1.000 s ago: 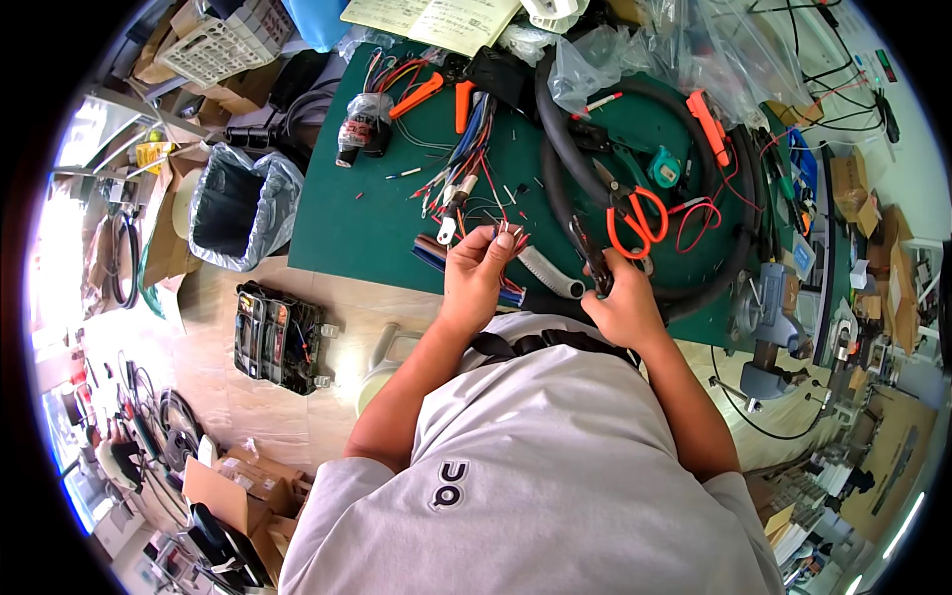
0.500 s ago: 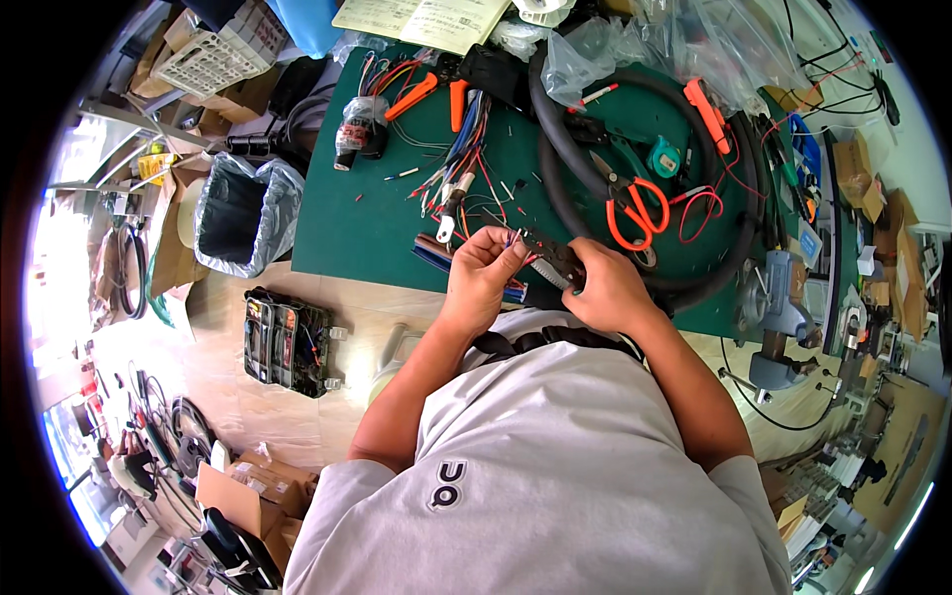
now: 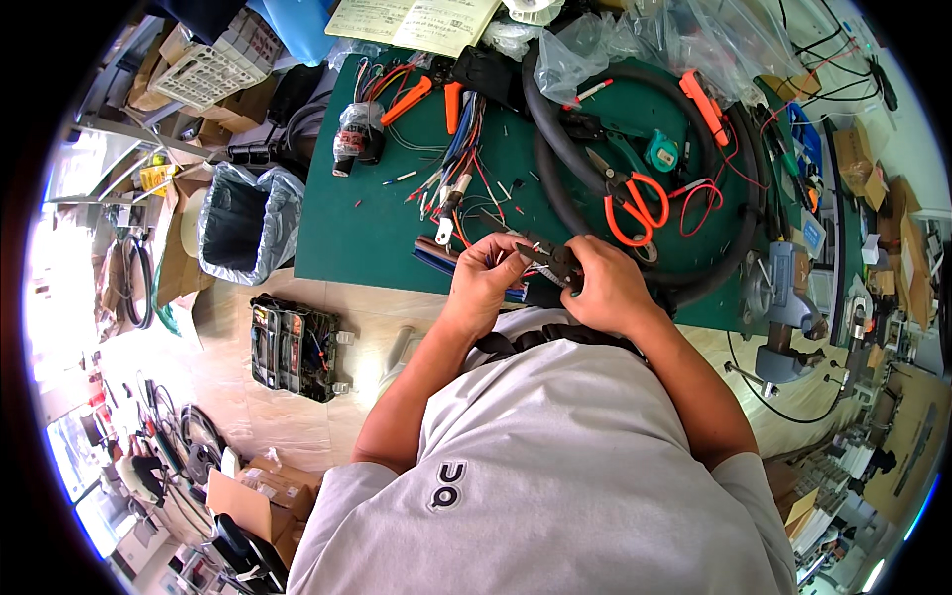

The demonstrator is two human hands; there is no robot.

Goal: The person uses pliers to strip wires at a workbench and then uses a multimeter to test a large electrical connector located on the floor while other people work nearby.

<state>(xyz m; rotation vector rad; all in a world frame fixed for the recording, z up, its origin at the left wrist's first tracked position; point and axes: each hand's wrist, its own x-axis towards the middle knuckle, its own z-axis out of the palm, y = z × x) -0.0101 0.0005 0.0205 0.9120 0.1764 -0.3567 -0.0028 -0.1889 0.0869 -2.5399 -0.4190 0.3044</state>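
Dark pliers point(image 3: 561, 264), held over the near edge of the green table point(image 3: 327, 228), grasped in the right hand point(image 3: 612, 285), nose pointing left. Left hand point(image 3: 480, 288): thumb and finger pinch a thin wire point(image 3: 536, 246) at the nose, mostly hidden. Scissors point(image 3: 617, 178) lie farther right; a wire bundle point(image 3: 469, 134) lies far left.

One left hand point(image 3: 483, 283), one right hand point(image 3: 609, 283), one dark tool point(image 3: 550, 261) in the right fingers point(image 3: 585, 253). Beyond them, one open notebook point(image 3: 416, 22); rightward, one pair of scissors point(image 3: 643, 206), one tape measure point(image 3: 661, 153), one vise point(image 3: 786, 286); leftward, one lined bin point(image 3: 276, 230), one dark case point(image 3: 295, 347).
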